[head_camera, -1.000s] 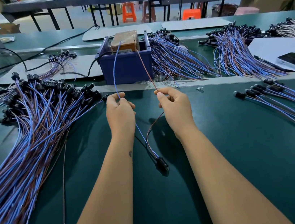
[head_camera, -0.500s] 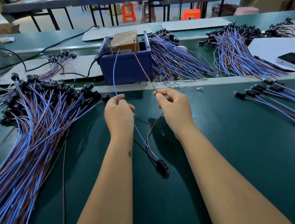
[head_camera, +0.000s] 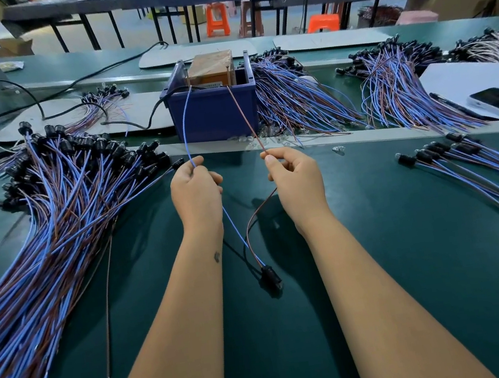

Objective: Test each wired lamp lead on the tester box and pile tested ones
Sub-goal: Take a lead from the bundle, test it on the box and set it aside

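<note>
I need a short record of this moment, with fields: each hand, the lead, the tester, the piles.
left hand: left hand pinches the blue wire
right hand: right hand pinches the brown wire
lead: both wires reach up to the tester box; black lamp socket lies between the forearms
tester: sits in a blue bin
piles: large pile on the left, small pile on the right

The tester box (head_camera: 209, 69) sits in a bin (head_camera: 215, 116) behind both hands, lead piles (head_camera: 54, 222) either side.

Two bare forearms, sleeveless, small dark mark on left forearm (head_camera: 217, 256)
</note>
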Tool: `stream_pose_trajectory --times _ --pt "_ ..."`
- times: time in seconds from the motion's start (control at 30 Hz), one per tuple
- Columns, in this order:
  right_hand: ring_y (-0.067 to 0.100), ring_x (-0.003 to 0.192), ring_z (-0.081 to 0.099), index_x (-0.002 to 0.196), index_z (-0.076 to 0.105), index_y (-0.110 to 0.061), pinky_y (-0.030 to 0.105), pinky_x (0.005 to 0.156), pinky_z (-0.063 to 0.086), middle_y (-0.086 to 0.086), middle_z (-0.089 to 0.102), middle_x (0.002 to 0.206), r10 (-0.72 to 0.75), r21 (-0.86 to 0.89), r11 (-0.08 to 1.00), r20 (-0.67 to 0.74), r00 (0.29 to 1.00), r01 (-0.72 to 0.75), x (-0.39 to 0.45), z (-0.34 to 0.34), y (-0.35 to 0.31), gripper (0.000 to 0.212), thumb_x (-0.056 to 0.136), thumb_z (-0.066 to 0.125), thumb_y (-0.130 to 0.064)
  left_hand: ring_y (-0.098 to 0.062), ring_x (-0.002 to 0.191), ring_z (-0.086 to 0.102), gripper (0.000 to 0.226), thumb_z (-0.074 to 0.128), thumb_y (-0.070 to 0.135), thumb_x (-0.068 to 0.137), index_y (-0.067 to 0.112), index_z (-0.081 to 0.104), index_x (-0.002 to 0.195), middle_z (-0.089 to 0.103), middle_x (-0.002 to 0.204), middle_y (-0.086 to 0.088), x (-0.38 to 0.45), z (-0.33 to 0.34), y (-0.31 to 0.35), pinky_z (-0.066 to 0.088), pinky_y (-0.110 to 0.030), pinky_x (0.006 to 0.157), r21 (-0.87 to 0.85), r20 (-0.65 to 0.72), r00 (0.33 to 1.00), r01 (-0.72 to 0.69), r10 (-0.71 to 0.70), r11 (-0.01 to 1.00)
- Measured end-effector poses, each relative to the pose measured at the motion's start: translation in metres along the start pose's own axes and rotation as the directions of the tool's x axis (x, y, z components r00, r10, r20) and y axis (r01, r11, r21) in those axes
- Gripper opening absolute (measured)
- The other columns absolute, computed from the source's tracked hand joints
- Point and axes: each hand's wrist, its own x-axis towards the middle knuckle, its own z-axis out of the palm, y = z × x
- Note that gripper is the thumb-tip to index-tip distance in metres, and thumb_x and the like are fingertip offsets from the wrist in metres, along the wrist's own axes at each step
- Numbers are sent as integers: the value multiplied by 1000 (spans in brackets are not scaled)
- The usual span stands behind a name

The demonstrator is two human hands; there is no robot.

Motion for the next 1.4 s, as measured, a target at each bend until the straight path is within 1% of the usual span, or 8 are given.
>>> stream_pose_trajectory --times 0.2,0.33,0.63,0.87,0.93,1.07,1.2,1.4 --pt "5 63 49 95 67 -28 22 65 44 -10 54 66 0 4 1000 -7 1000 0 1 0 0 14 97 54 -23 -2 41 44 30 37 3 92 17 59 105 56 59 4 -1 0 1 39 -18 47 -9 0 1000 6 -6 1000" --pt "3 58 46 93 66 -30 20 61 42 -10 54 65 4 -11 1000 -3 1000 -4 3 0 0 14 97 54 -23 -2 41 44 30 37 3 92 17 60 104 56 59 5 -2 0 1 40 -18 48 -10 -3 1000 7 -7 1000" --pt "8 63 49 103 67 -25 23 62 43 -7 54 67 -12 -44 999 0 1000 12 7 3 2 15 98 53 -24 -2 42 44 31 37 2 91 17 59 106 56 58 6 -3 1 2 40 -17 47 -9 4 1000 14 -14 1000" --pt "15 72 55 97 65 -33 34 71 50 -7 50 65 -32 -50 998 13 999 33 7 4 2 13 97 55 -24 -3 42 44 30 37 2 92 17 60 105 56 59 5 -4 1 3 40 -17 46 -1 0 1000 12 -12 1000" --pt "15 71 54 97 66 -34 33 70 49 -7 49 65 -40 -49 998 17 999 40 7 4 2 14 97 56 -24 -3 43 44 30 37 2 92 17 60 105 56 59 5 -4 0 3 40 -17 47 2 0 1000 12 -12 1000" --pt "14 67 51 104 71 -25 28 66 44 -7 46 62 -45 -40 998 17 999 46 6 5 3 16 97 56 -23 -3 42 44 29 37 3 92 18 60 104 56 60 4 -4 0 3 40 -17 48 1 2 1000 15 -15 1000" --pt "12 65 49 106 71 -24 25 63 42 -8 46 61 -43 -46 998 20 999 44 6 5 3 18 97 56 -24 -3 41 44 30 37 3 92 18 60 103 56 60 5 -4 0 4 39 -16 45 5 3 1000 16 -16 1000" --pt "12 63 49 100 67 -28 31 66 47 -5 51 64 -28 -47 999 0 1000 28 6 4 2 14 97 55 -24 -2 42 44 30 37 3 92 19 59 103 56 59 5 -3 -1 4 40 -17 47 6 11 1000 22 -22 1000"
